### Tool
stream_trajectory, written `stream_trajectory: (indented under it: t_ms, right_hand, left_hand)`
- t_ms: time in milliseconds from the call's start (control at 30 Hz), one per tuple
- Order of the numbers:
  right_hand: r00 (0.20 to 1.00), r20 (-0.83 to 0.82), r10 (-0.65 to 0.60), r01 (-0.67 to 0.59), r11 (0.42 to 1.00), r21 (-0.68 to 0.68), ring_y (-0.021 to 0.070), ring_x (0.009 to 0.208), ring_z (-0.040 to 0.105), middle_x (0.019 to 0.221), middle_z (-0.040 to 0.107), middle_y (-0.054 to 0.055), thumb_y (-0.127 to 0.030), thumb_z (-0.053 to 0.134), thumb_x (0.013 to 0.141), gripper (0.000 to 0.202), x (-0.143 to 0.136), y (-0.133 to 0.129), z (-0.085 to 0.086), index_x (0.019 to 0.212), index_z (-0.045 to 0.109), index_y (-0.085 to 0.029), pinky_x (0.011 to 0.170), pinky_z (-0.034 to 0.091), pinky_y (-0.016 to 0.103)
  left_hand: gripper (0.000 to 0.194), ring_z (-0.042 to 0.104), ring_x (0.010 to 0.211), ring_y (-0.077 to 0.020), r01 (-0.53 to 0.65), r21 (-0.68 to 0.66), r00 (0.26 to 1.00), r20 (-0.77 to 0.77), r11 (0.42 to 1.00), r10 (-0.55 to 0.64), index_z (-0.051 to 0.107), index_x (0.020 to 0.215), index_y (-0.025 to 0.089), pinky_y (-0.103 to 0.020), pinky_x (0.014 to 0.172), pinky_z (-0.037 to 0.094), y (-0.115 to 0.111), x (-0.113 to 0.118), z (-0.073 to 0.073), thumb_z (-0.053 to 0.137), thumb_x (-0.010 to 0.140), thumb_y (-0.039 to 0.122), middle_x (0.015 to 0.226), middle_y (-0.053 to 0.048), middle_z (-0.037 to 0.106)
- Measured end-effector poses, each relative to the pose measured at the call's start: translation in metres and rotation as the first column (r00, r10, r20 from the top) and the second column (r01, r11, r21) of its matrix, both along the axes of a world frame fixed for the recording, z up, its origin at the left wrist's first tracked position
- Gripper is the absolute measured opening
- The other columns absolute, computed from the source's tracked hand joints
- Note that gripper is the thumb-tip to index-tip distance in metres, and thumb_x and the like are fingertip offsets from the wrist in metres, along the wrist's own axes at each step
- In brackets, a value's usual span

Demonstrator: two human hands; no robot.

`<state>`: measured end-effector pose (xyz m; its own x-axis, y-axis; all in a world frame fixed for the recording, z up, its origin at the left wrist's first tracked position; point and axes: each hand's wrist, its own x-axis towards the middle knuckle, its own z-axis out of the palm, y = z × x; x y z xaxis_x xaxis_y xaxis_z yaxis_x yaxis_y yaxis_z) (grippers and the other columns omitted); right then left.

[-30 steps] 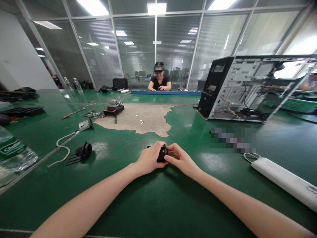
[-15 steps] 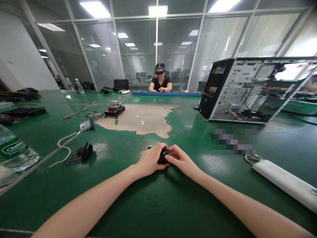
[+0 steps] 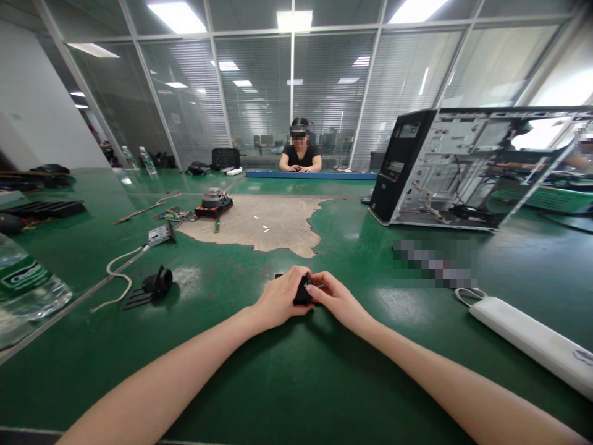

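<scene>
A small black plastic part (image 3: 302, 295) is between my two hands, low over the green table (image 3: 296, 383) in the middle of the view. My left hand (image 3: 281, 298) is wrapped round it from the left, covering much of it. From the right, my right hand (image 3: 331, 292) pinches its near side with thumb and fingers. A dark end sticks out past the left knuckles. The part's exact kind is hidden by the fingers. To the left lies a black plastic piece with a round ring and long prongs (image 3: 160, 281).
An opened computer case (image 3: 403, 167) stands at right, near a white power strip (image 3: 528, 340). At left are a water bottle (image 3: 32, 281), a metal bracket (image 3: 160, 233) and a heatsink-like part (image 3: 215, 199). A person (image 3: 300, 151) sits across the table.
My right thumb and fingers have shifted slightly over the black part, which looks turned a little. My left hand keeps its hold.
</scene>
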<state>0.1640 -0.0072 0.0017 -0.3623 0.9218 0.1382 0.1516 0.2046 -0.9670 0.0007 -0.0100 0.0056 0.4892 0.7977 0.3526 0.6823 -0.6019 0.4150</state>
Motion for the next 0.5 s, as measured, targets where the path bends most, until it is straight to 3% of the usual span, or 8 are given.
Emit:
stream_trajectory:
  t_ms: [233,367,500]
  right_hand:
    - [0.992,-0.069,0.108,-0.103,0.992,0.074,0.0148,0.089,0.054,0.09,0.053,0.001,-0.033,0.057,0.075,0.022,0.002,-0.012,0.007,0.089,0.044,-0.022,0.074,0.049,0.029]
    - [0.996,-0.079,0.052,-0.048,0.998,0.046,0.0121,0.074,0.056,0.083,0.053,-0.001,-0.036,0.054,0.076,0.019,0.0,-0.008,0.002,0.083,0.044,-0.021,0.066,0.049,0.027]
    - [0.998,-0.055,-0.019,0.019,1.0,0.006,0.0131,0.073,0.056,0.083,0.054,0.0,-0.038,0.057,0.074,0.024,-0.002,-0.001,-0.002,0.084,0.045,-0.02,0.065,0.048,0.028]
  left_hand:
    - [0.057,0.055,0.09,-0.0212,-0.004,-0.008,1.0,-0.016,1.0,0.004,0.031,0.113,0.025,-0.033,0.074,0.044,0.0,-0.001,-0.001,0.062,0.066,0.027,0.11,-0.004,0.047]
    - [0.056,0.054,0.092,-0.0218,0.005,0.002,1.0,0.001,1.0,-0.005,0.031,0.113,0.025,-0.034,0.075,0.044,0.0,0.0,0.0,0.063,0.067,0.031,0.109,-0.004,0.048]
    - [0.057,0.055,0.091,-0.0221,-0.006,0.001,1.0,-0.008,1.0,0.006,0.032,0.112,0.024,-0.034,0.074,0.044,0.0,0.0,0.001,0.064,0.066,0.031,0.108,-0.004,0.049]
